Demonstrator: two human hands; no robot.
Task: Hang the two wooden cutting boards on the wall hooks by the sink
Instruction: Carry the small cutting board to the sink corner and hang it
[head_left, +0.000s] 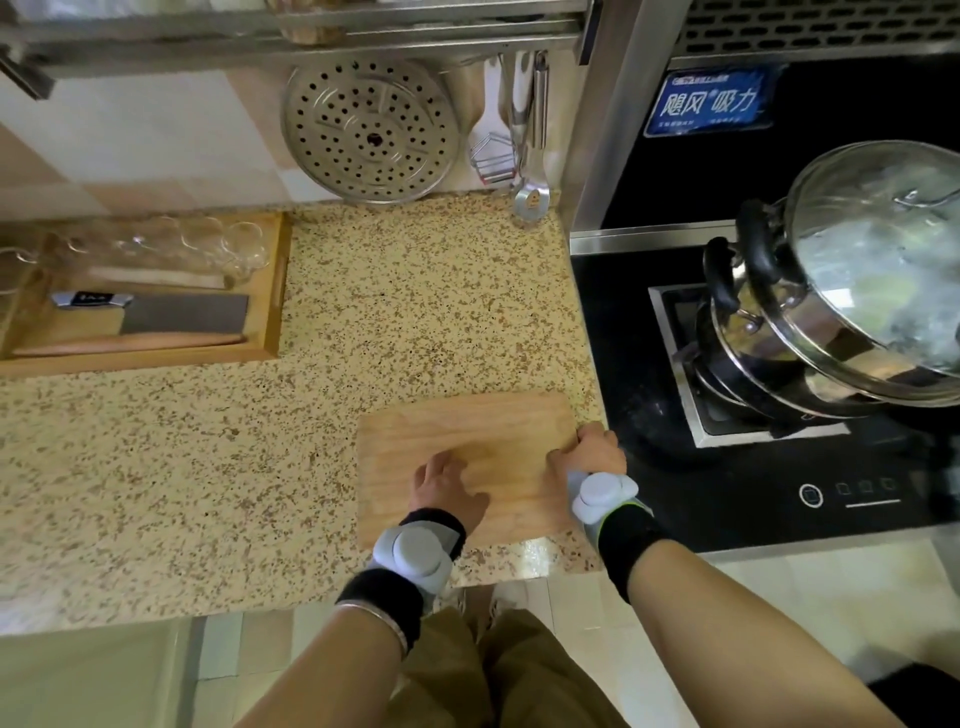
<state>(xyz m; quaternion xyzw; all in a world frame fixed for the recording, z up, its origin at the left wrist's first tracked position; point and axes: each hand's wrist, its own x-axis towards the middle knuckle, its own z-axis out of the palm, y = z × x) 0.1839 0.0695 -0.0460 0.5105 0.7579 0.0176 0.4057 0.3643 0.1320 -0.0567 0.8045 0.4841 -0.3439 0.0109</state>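
A light wooden cutting board lies flat on the speckled counter, near its front right corner. My left hand rests flat on top of the board, fingers spread. My right hand curls around the board's right edge, close to its far corner. Only this one board shows on the counter; whether another lies beneath it I cannot tell. No sink or wall hooks for boards are in view.
A wooden tray at the left holds a cleaver, a rolling pin and glasses. A perforated steamer plate and hanging utensils line the back wall. To the right, a stove carries a lidded steel pot.
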